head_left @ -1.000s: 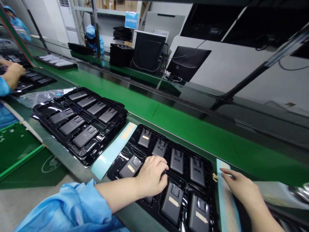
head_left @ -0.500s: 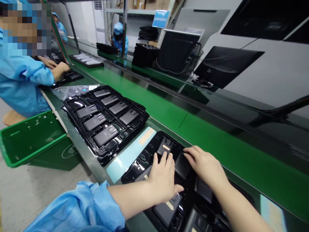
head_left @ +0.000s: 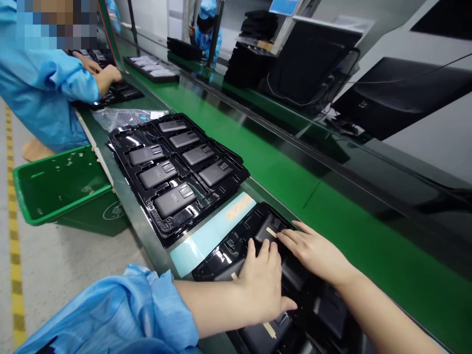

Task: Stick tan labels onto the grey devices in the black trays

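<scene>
A black plastic tray (head_left: 217,258) lies in front of me, with black box-shaped devices in its pockets, some bearing short tan tape strips. My left hand (head_left: 261,282) rests over the tray's middle, fingers spread and thumb out, holding nothing. Beside its thumb is a taped device (head_left: 263,337). My right hand (head_left: 319,253) reaches in from the right with fingers stretched out. Its fingertips touch or hover by the tape strip on the far device (head_left: 263,227); contact is hard to tell. The forearm and hand hide part of the tray.
Another black tray (head_left: 171,233) with several dark devices lies beyond a light blue sheet (head_left: 188,250). A green bin (head_left: 70,216) stands left below the bench edge. A green conveyor belt (head_left: 273,187) runs alongside. A co-worker's sleeve (head_left: 55,73) is at upper left.
My right hand has moved from the untaped device to the taped one at the tray's far end, fingers now straighter. My left hand stays over the tray. The camera view has shifted.
</scene>
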`<state>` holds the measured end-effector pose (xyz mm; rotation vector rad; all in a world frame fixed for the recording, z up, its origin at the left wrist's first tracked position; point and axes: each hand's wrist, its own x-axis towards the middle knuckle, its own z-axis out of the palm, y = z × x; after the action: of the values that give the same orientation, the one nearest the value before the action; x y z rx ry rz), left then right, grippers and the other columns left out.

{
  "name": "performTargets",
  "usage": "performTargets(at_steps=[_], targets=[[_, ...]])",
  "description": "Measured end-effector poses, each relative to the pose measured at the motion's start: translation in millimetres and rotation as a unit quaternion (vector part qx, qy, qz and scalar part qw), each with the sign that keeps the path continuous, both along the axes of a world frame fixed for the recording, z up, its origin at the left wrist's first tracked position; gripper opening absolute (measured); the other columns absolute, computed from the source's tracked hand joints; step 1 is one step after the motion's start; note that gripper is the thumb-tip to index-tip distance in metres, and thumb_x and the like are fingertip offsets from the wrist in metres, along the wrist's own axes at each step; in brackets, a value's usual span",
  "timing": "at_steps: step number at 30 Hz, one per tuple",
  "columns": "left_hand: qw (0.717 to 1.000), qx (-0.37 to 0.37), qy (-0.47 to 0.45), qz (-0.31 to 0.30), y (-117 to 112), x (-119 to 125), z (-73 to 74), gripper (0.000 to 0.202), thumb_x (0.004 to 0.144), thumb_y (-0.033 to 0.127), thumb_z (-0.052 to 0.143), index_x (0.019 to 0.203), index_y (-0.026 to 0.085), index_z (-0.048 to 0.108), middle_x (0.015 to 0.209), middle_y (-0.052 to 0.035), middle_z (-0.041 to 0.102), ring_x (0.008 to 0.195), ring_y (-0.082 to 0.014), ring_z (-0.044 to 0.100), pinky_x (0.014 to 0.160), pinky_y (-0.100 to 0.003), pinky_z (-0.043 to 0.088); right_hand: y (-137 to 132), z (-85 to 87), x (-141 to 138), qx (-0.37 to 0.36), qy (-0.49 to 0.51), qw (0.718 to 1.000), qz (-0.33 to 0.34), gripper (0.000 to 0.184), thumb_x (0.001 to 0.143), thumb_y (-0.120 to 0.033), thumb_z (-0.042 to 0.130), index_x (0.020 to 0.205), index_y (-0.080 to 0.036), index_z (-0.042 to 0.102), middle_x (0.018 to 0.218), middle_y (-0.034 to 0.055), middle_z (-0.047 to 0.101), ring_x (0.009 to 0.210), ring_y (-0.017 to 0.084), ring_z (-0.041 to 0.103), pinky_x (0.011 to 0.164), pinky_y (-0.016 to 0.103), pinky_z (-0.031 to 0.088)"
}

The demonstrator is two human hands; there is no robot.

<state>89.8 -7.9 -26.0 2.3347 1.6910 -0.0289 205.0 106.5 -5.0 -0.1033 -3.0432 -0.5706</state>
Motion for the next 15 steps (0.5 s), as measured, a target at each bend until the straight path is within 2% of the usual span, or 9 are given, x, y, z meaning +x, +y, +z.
performTargets(at_steps=[5, 7, 15], targets=[[0.998, 0.057, -0.025, 0.017, 0, 5, -12.7, 0.073, 0.077, 0.061, 0.036, 0.127, 0.007, 0.036, 0.135, -0.0128, 0.030, 0.125, -0.0294, 0.022, 0.100, -0.049, 0.024, 3, 2.9, -5, 0.056, -0.003, 0.995, 0.078, 0.041, 0.081, 0.001, 0.022, 0.081, -0.009, 0.062, 0.071, 0.0073, 0.061, 0.066, 0.015, 0.057, 0.077, 0.031, 0.044], [0.998, 0.056, -0.024, 0.018, -1, 7, -15.8, 0.074, 0.077, 0.061, 0.035, 0.127, 0.007, 0.036, 0.135, -0.0127, 0.030, 0.125, -0.0296, 0.022, 0.100, -0.049, 0.024, 3, 3.9, -7, 0.073, 0.002, 0.992, 0.100, 0.042, 0.081, 0.002, 0.021, 0.080, -0.009, 0.062, 0.071, 0.0074, 0.062, 0.067, 0.015, 0.057, 0.076, 0.031, 0.045], [0.999, 0.041, -0.013, 0.015, 0, 6, -12.9, 0.073, 0.078, 0.060, 0.034, 0.128, 0.008, 0.034, 0.136, -0.0113, 0.029, 0.126, -0.0282, 0.020, 0.100, -0.047, 0.024, 3, 3.5, -9, 0.091, 0.013, 0.987, 0.134, 0.041, 0.080, 0.003, 0.023, 0.076, -0.010, 0.062, 0.070, 0.0072, 0.061, 0.064, 0.015, 0.055, 0.072, 0.031, 0.046]])
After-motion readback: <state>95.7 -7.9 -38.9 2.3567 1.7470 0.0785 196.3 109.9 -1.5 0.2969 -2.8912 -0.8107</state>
